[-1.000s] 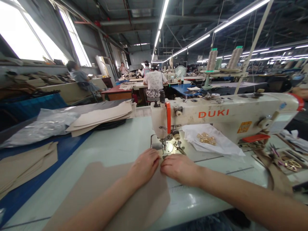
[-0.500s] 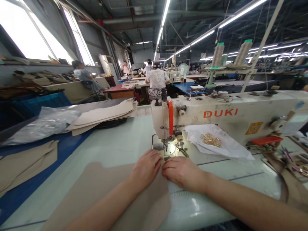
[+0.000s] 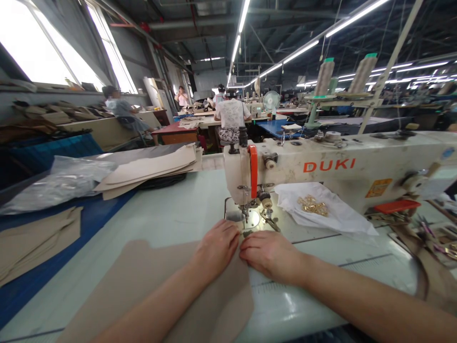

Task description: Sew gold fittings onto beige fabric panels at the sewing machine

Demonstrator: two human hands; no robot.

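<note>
A large beige fabric panel (image 3: pixel 150 267) lies on the pale green table under my left forearm. My left hand (image 3: pixel 217 245) is closed at the panel's upper right corner, with the fingertips curled against its edge. Close beside it, my right hand (image 3: pixel 269 255) pinches at that same corner, and its fingertips are partly hidden. Both hands are just in front of the needle and presser foot (image 3: pixel 246 214) of a white sewing machine (image 3: pixel 291 164). A small dark bit shows between the hands and the needle plate (image 3: pixel 254 219); I cannot tell what it is.
Right of the needle, gold metal fittings (image 3: pixel 312 206) lie on a white bag (image 3: pixel 342 224). Stacked beige panels (image 3: pixel 150 169), a clear plastic bag (image 3: pixel 60 181) and more cut pieces (image 3: pixel 39 238) are at left. Scissors (image 3: pixel 426 226) lie far right. Co-workers sit farther back.
Both hands stay almost in place at the panel's corner. The camera view has shifted slightly, and the panel looks nearly unmoved.
</note>
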